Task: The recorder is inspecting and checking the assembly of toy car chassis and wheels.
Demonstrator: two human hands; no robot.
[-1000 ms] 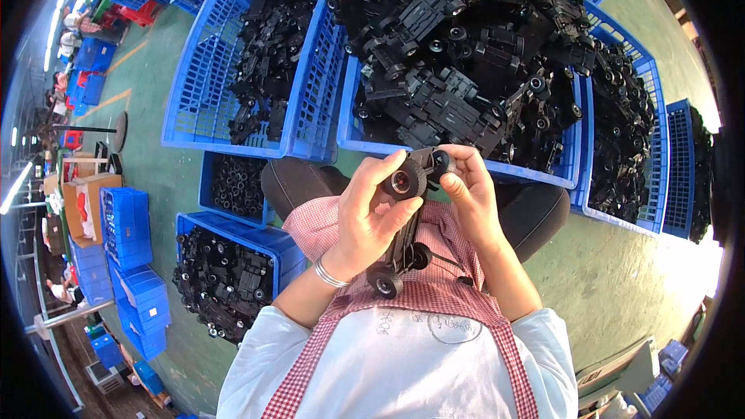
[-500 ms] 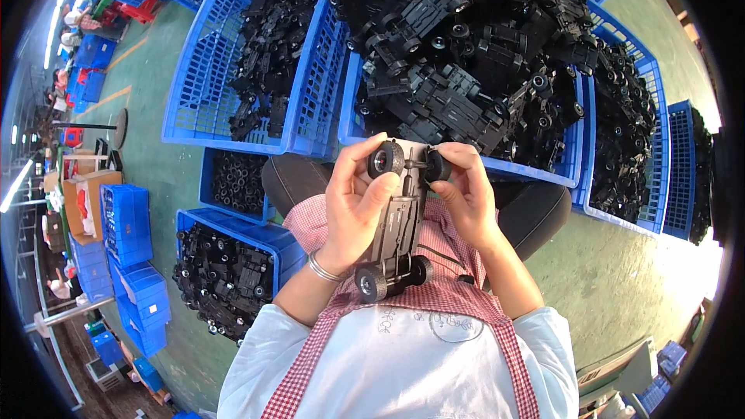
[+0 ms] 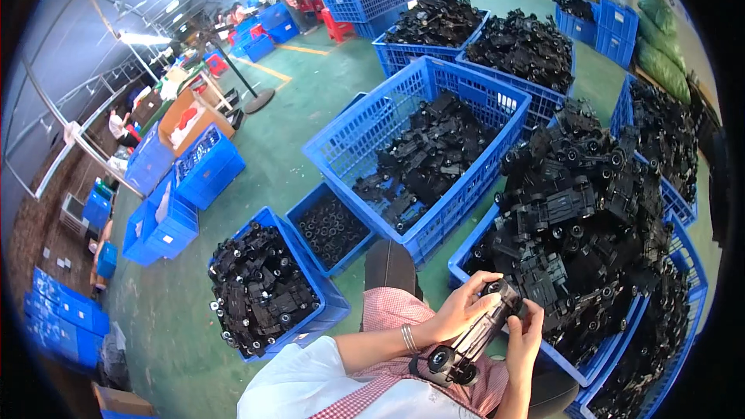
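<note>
A black toy car chassis (image 3: pixel 476 335) with chunky tyres is held over my lap, one end raised and the other end near my apron. Wrapped round the raised end's left wheel is my left hand (image 3: pixel 459 312), a bangle on its wrist. On the opposite side of that end, my right hand (image 3: pixel 525 335) pinches the chassis with thumb and fingers. Right beyond my hands, a blue crate (image 3: pixel 475 242) is heaped with similar black chassis (image 3: pixel 570 209). Part of the chassis's raised end is covered by my fingers.
Ahead stands a blue basket (image 3: pixel 434 244) partly filled with black chassis parts. A small blue bin (image 3: pixel 353 257) of black tyres and a bin of chassis (image 3: pixel 330 306) are to the left. Farther off are stacked blue bins (image 3: pixel 208 174), a stand's round base (image 3: pixel 260 101) and green sacks (image 3: pixel 660 50).
My view has swung left and up, so the hands now appear lower right and more of the workshop shows. Both hands still hold the chassis.
</note>
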